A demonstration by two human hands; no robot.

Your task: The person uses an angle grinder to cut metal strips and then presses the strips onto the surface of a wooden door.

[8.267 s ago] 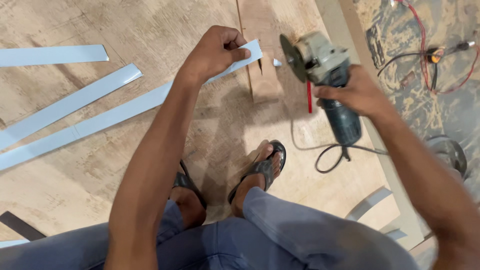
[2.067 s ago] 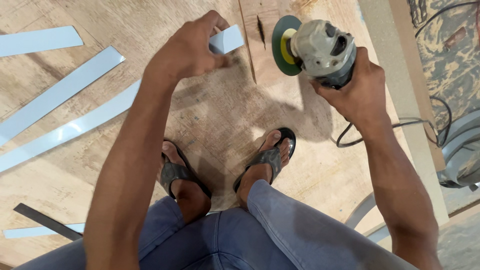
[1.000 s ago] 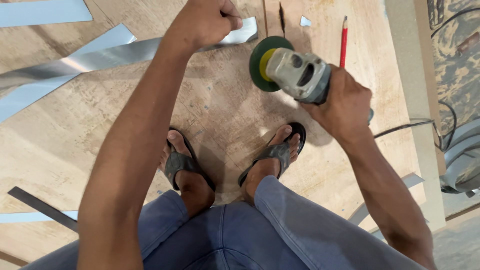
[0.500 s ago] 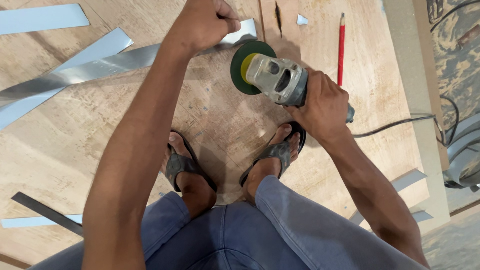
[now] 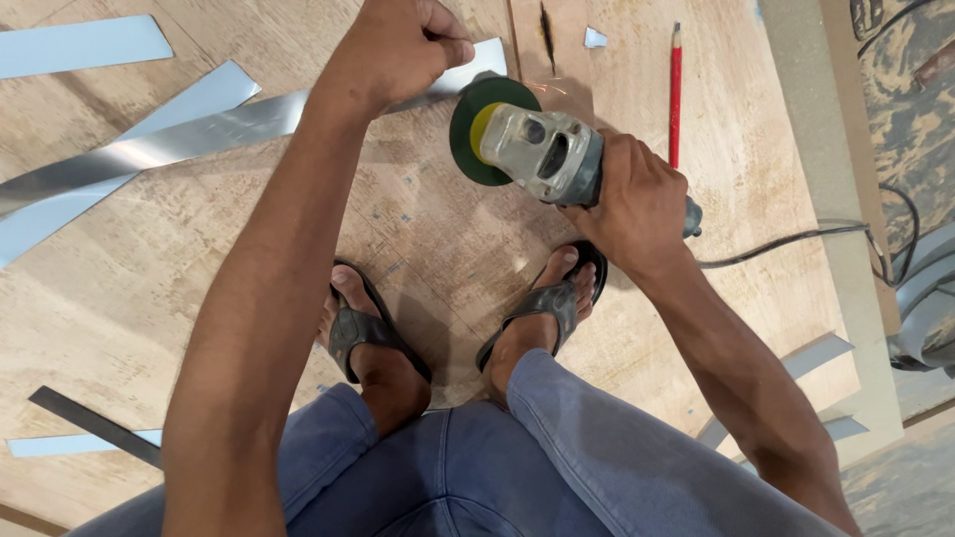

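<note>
My left hand presses down a long shiny metal strip near its right end on the plywood sheet. My right hand grips the body of a grey angle grinder. Its green disc touches the strip's end just right of my left fingers, and a few sparks fly toward the top. The grinder's black cable trails off to the right. I squat with both sandalled feet on the sheet.
A red pencil lies on the sheet right of the grinder. Several pale blue strips lie at the left, and a dark strip at lower left. A small cut-off piece sits near the top. More strips lie at the lower right edge.
The grinder has come down and left from beside the pencil until its disc meets the strip's end. My left hand has kept its hold on the strip.
</note>
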